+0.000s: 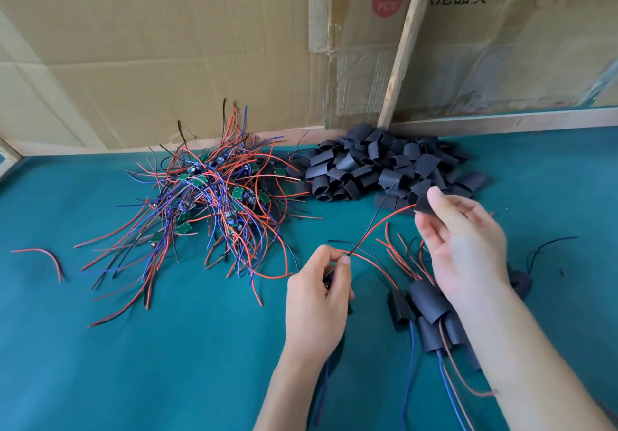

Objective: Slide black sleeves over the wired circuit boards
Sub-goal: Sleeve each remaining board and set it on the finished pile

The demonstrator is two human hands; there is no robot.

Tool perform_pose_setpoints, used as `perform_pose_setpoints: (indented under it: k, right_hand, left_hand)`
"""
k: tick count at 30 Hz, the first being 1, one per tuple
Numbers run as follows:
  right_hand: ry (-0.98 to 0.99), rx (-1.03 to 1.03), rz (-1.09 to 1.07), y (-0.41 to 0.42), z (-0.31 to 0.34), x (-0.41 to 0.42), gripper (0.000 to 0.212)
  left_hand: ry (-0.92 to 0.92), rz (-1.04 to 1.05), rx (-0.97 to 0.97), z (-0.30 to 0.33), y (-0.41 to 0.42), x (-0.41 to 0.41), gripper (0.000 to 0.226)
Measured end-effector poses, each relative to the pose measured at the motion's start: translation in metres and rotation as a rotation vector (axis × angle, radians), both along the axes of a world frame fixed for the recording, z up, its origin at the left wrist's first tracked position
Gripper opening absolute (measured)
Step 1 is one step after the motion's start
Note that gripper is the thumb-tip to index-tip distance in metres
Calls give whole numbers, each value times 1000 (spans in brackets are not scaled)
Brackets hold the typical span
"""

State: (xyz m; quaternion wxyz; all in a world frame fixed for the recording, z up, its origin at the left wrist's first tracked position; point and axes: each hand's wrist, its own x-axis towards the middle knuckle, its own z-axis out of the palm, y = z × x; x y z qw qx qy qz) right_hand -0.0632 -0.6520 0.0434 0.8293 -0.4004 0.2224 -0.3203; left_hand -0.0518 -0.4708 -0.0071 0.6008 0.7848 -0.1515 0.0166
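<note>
Teal bench point(133, 347): left hand point(317, 300) in a closed grip on a wired board, its red and black leads point(374, 226) rising toward the right hand point(465, 250), which pinches one black sleeve point(424, 203). Finished sleeved boards point(431, 306) lie under the right wrist. Farther back, loose sleeve heap point(384, 166) right, bare wired boards point(214, 196) left.

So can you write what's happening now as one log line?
left hand: pinches wired board's leads | right hand: pinches black sleeve | sleeve not yet on | finished pieces near right wrist
</note>
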Motion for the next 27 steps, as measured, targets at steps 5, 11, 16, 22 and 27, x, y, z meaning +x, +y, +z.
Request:
perform_pose_setpoints:
  k: [5,11,16,22,27]
  right_hand:
    - [-40,-84,34,6,5,-2,24]
    - [-86,-112,51,3,11,-5,20]
    - [-74,-156,83,1,13,-6,22]
    - [-83,-123,137,-5,16,-7,18]
    - [-68,-163,168,-5,14,-7,21]
  left_hand:
    - [-61,-4,56,0,0,-1,23]
    - [-56,8,71,0,0,-1,19]
    - [-48,32,54,1,0,0,21]
    - [-45,35,38,0,-1,0,22]
    - [-63,31,53,-2,-1,1,20]
